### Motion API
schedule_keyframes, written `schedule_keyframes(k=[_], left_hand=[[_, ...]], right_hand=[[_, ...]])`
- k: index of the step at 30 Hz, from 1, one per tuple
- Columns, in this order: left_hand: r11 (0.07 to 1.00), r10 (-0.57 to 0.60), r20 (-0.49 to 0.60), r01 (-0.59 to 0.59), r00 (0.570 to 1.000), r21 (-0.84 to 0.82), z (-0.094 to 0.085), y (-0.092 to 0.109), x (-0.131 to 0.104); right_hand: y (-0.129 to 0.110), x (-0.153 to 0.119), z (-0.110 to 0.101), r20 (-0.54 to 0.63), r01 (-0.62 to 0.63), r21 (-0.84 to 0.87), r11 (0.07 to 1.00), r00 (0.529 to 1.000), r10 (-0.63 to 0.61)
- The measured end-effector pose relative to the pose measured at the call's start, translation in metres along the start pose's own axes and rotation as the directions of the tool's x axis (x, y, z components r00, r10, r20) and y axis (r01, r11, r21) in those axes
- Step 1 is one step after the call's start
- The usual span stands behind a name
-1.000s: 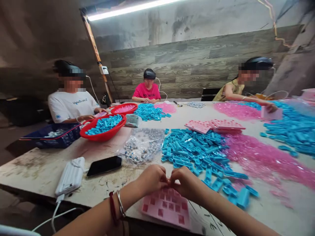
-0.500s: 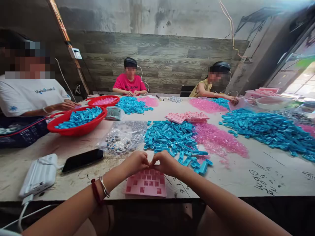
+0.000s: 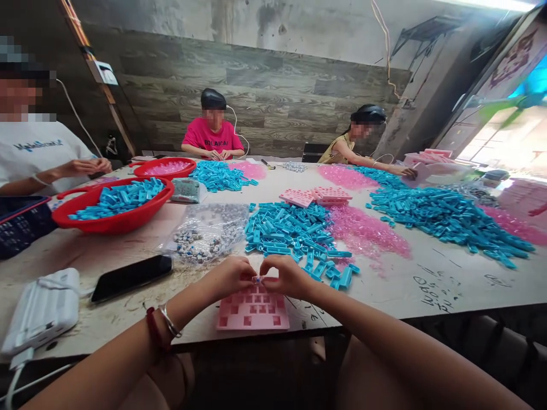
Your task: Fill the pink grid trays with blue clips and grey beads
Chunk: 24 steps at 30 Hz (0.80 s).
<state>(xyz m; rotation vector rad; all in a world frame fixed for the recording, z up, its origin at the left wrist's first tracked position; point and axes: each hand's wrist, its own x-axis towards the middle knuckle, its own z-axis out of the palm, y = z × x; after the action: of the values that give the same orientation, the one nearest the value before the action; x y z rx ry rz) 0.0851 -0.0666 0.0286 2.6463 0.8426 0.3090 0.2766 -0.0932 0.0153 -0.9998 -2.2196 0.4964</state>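
Observation:
My left hand (image 3: 233, 277) and my right hand (image 3: 290, 277) come together above the far edge of a pink plate with square holes (image 3: 257, 321). The fingers of both are pinched, and a tiny whitish-blue part (image 3: 257, 279) shows between the fingertips. Its exact kind is too small to make out. Just beyond my hands lies a heap of blue plastic pieces (image 3: 286, 228). Left of the heap, a clear plastic bag (image 3: 209, 230) holds many small metallic-looking parts.
Clear pink bits (image 3: 370, 233) lie right of the blue heap, below stacked pink plates (image 3: 331, 195). At left are a phone (image 3: 132, 278), a white power bank (image 3: 43, 310) and a red basket (image 3: 113, 221) of blue pieces. Several co-workers sit around the table (image 3: 363, 302).
My fingertips have drawn slightly apart, and the small part between them now shows. The camera view has shifted a little. The pink plate remains under my hands.

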Motion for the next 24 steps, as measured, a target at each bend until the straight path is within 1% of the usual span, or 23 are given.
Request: schedule_keyframes(k=[2, 5, 10, 14, 19, 22, 24], left_hand=[[1.0, -0.01, -0.004, 0.01, 1.0, 0.012, 0.0003, -0.0003, 0.0001], [1.0, -0.017, -0.008, 0.017, 1.0, 0.013, 0.0008, -0.0001, 0.0005], [0.999, -0.023, -0.044, 0.024, 0.999, 0.023, 0.0044, -0.0012, 0.0001], [0.999, -0.031, -0.05, 0.033, 0.998, 0.03, 0.0051, -0.0007, -0.0003], [0.998, -0.03, -0.056, 0.033, 0.998, 0.052, 0.0037, 0.0022, -0.0015], [0.997, -0.022, -0.084, 0.028, 0.996, 0.07, 0.0063, 0.0031, -0.0021], [0.998, -0.019, -0.122, 0.026, 0.992, 0.051, 0.0087, 0.0033, -0.0019]], right_hand=[[0.0025, -0.0025, 0.0002, -0.021, -0.039, 0.02, 0.999, 0.999, 0.039], [0.0052, -0.0051, 0.0018, -0.006, -0.066, 0.06, 0.996, 0.998, 0.066], [0.0029, -0.0036, 0.0059, -0.016, -0.025, 0.06, 0.998, 1.0, 0.026], [0.0015, -0.0032, 0.0066, -0.002, -0.034, 0.055, 0.998, 0.999, 0.034], [0.0059, -0.0044, 0.0073, -0.002, -0.025, 0.058, 0.998, 1.0, 0.025], [0.0092, -0.0046, 0.0089, 0.001, 0.007, 0.048, 0.999, 1.0, -0.007], [0.0101, -0.0046, 0.0099, 0.005, 0.031, 0.044, 0.999, 0.999, -0.031]])
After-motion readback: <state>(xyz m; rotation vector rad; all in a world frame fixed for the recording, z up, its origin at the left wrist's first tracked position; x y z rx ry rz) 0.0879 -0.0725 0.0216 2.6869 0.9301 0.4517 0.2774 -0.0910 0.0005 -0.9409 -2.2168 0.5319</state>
